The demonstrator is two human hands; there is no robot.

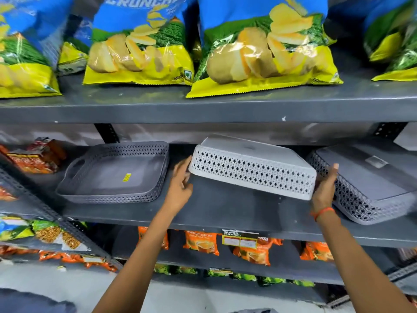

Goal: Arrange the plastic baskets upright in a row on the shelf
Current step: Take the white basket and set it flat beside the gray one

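A white perforated basket is upside down and tilted, lifted off the grey middle shelf. My right hand grips its right end. My left hand is at its left end, fingers touching the rim. On the left a dark grey basket sits upright on the shelf, a yellow sticker inside. At the right another dark grey basket lies upside down, partly behind my right hand.
Large chip bags fill the shelf above. Red snack packets lie at the far left of the middle shelf. Orange packets line the shelf below, behind a price label. Bare shelf shows between the left basket and the white one.
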